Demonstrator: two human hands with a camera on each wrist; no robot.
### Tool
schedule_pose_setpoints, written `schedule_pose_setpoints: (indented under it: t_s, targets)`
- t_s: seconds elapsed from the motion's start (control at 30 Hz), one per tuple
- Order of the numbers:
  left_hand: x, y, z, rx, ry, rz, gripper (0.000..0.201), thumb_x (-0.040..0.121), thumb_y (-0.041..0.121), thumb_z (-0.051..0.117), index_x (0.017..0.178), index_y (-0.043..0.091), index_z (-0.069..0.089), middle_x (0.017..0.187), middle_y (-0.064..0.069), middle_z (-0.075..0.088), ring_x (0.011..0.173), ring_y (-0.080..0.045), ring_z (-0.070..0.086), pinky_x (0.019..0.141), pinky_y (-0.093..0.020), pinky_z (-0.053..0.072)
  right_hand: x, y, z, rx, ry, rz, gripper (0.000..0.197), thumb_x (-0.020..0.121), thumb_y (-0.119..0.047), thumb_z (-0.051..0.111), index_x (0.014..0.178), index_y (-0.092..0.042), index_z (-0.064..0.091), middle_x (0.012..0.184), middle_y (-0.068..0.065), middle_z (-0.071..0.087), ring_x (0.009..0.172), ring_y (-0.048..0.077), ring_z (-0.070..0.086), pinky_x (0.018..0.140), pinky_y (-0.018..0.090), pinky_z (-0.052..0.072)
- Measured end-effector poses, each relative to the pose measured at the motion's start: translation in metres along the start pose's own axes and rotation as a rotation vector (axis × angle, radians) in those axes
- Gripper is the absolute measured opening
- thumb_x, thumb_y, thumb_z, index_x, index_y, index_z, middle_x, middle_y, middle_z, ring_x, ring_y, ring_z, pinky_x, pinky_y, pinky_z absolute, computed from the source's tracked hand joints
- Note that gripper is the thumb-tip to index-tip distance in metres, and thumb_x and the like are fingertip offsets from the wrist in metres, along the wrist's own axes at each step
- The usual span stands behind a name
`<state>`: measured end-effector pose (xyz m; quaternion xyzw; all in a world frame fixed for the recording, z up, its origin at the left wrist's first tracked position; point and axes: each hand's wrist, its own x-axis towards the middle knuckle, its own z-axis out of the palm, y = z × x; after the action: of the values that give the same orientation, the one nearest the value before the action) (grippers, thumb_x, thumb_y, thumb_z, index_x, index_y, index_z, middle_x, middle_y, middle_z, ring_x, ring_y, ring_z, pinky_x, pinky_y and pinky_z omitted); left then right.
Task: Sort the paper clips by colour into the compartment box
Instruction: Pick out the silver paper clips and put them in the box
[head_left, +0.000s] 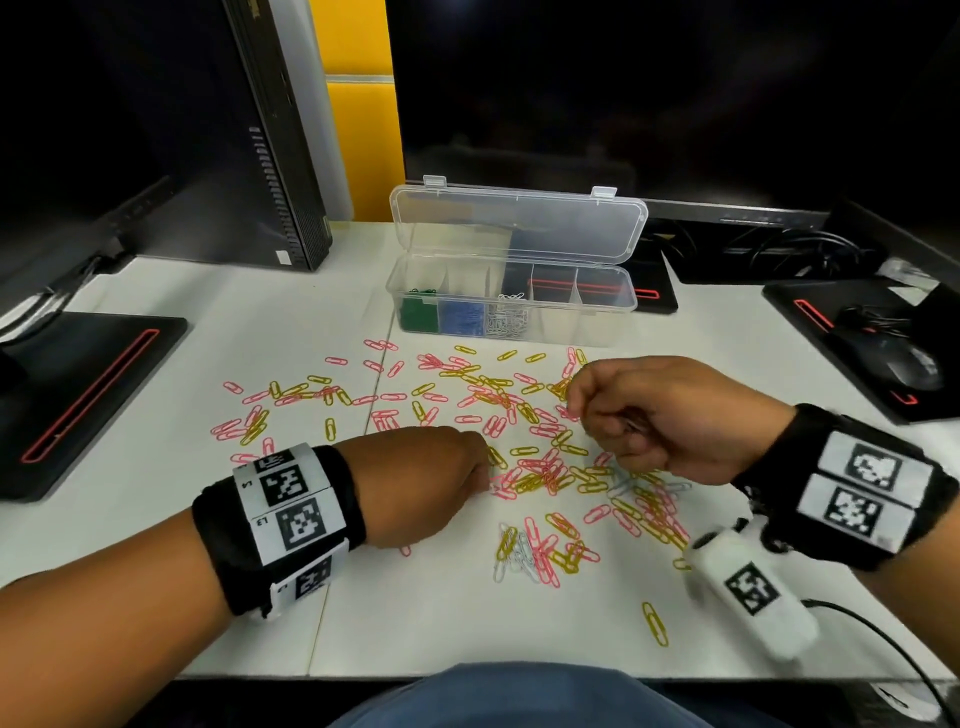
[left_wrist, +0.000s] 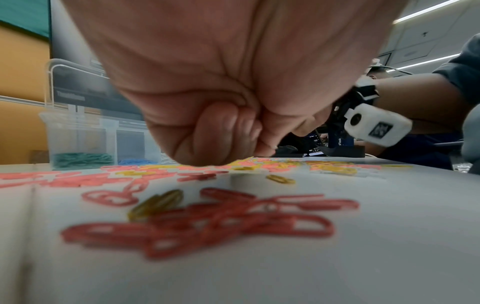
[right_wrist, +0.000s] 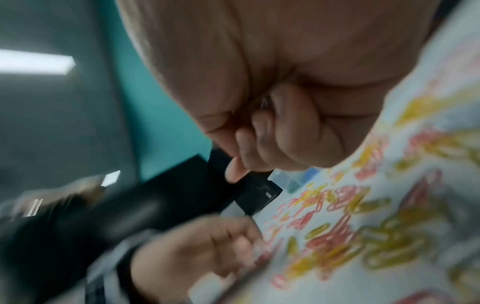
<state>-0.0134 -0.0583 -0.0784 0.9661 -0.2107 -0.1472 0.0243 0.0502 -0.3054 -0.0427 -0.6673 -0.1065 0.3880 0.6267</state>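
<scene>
Pink and yellow paper clips (head_left: 524, 415) lie scattered over the white table, with a few white clips (head_left: 519, 558) among them. The clear compartment box (head_left: 597, 332) stands behind them, lid up, holding green clips (head_left: 418, 312), blue clips (head_left: 462, 317) and white clips (head_left: 506, 319); its right compartments look empty. My left hand (head_left: 488, 483) rests low on the pile, fingers curled, fingertips pinching a small white clip. My right hand (head_left: 587, 415) hovers above the pile as a fist. In the right wrist view a bit of pale metal shows inside the curled fingers (right_wrist: 285, 123).
A black monitor foot (head_left: 88, 395) sits at the left and a dark tower (head_left: 280, 156) behind it. A black mouse (head_left: 909, 364) on its pad and cables lie at the right. A lone yellow clip (head_left: 654, 623) lies near the front edge.
</scene>
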Motion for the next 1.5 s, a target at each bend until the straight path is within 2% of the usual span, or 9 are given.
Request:
schedule_pose_setpoints:
  t_s: [0.1, 0.23, 0.47, 0.6, 0.93, 1.07, 1.2, 1.43, 1.5]
  targets:
    - [0.002, 0.001, -0.004, 0.043, 0.295, 0.016, 0.014, 0.099, 0.029, 0.058, 0.1, 0.016, 0.06, 0.086, 0.002, 0.061, 0.066, -0.007, 0.049, 0.062, -0.017, 0.039, -0.003, -0.007, 0.032, -0.959, -0.073, -0.115, 0.021, 0.102, -0.019, 0.051, 0.092, -0.022, 0.069, 0.074, -0.013, 0.062, 0.064, 0.002, 0.055, 0.061, 0.016, 0.041]
    - [0.001, -0.001, -0.004, -0.068, 0.191, -0.097, 0.021, 0.105, 0.025, 0.044, 0.122, 0.018, 0.055, 0.115, -0.004, 0.062, 0.096, -0.021, 0.061, 0.089, -0.035, 0.051, -0.002, 0.006, 0.061, -1.539, -0.106, -0.074, 0.029, 0.094, -0.056, 0.057, 0.097, -0.027, 0.058, 0.077, -0.009, 0.053, 0.071, 0.007, 0.049, 0.058, 0.024, 0.031]
    - [0.003, -0.001, -0.003, -0.014, 0.137, -0.049, 0.019, 0.105, 0.025, 0.042, 0.117, 0.018, 0.056, 0.108, 0.003, 0.059, 0.084, -0.012, 0.051, 0.08, -0.022, 0.044, 0.0, 0.001, 0.036, -1.492, -0.031, 0.045, 0.027, 0.088, -0.053, 0.067, 0.098, -0.031, 0.055, 0.083, -0.011, 0.055, 0.072, 0.006, 0.048, 0.057, 0.025, 0.031]
    - [0.0, -0.003, -0.002, -0.046, 0.071, -0.022, 0.02, 0.105, 0.025, 0.038, 0.103, 0.016, 0.055, 0.093, 0.0, 0.056, 0.077, -0.016, 0.048, 0.06, -0.02, 0.034, -0.001, -0.002, 0.033, -1.452, -0.027, -0.065, 0.012, 0.094, -0.04, 0.065, 0.103, -0.032, 0.062, 0.076, -0.016, 0.051, 0.069, 0.001, 0.047, 0.057, 0.017, 0.029]
    - [-0.001, -0.003, -0.006, -0.066, 0.095, -0.068, 0.02, 0.101, 0.028, 0.047, 0.114, 0.023, 0.062, 0.104, 0.003, 0.064, 0.088, -0.015, 0.059, 0.081, -0.029, 0.052, 0.006, 0.011, 0.036, -1.532, -0.075, -0.081, 0.008, 0.092, -0.037, 0.063, 0.099, -0.033, 0.064, 0.088, -0.016, 0.057, 0.086, 0.008, 0.054, 0.062, 0.02, 0.031]
    - [-0.002, -0.003, -0.009, -0.102, 0.025, -0.06, 0.024, 0.099, 0.034, 0.051, 0.119, 0.028, 0.063, 0.113, 0.004, 0.064, 0.099, -0.017, 0.059, 0.09, -0.033, 0.052, 0.004, 0.007, 0.03, -1.472, -0.088, -0.094, 0.012, 0.097, -0.032, 0.057, 0.102, -0.032, 0.067, 0.083, -0.016, 0.06, 0.075, 0.002, 0.053, 0.06, 0.016, 0.031]
    - [-0.003, -0.002, -0.011, -0.08, 0.015, -0.042, 0.021, 0.099, 0.031, 0.049, 0.109, 0.028, 0.067, 0.104, 0.005, 0.066, 0.092, -0.016, 0.059, 0.086, -0.035, 0.053, 0.002, 0.01, 0.035, -1.492, -0.08, -0.123, 0.013, 0.094, -0.041, 0.062, 0.103, -0.033, 0.066, 0.077, -0.019, 0.052, 0.071, -0.002, 0.048, 0.058, 0.015, 0.027]
    - [-0.002, -0.002, -0.009, -0.037, 0.041, -0.074, 0.013, 0.099, 0.026, 0.044, 0.099, 0.023, 0.057, 0.086, 0.003, 0.058, 0.076, -0.015, 0.054, 0.07, -0.032, 0.05, 0.001, 0.014, 0.042, -1.601, -0.096, -0.13, 0.009, 0.092, -0.026, 0.051, 0.086, -0.026, 0.057, 0.08, -0.007, 0.056, 0.065, 0.008, 0.044, 0.056, 0.02, 0.03]
    - [-0.004, -0.001, -0.011, -0.049, 0.079, -0.074, 0.012, 0.097, 0.032, 0.044, 0.092, 0.025, 0.052, 0.077, 0.005, 0.053, 0.068, -0.013, 0.05, 0.063, -0.03, 0.044, 0.002, 0.008, 0.035, -1.425, -0.074, -0.147, 0.008, 0.088, -0.027, 0.052, 0.081, -0.022, 0.054, 0.074, -0.006, 0.055, 0.063, 0.007, 0.044, 0.056, 0.024, 0.035]
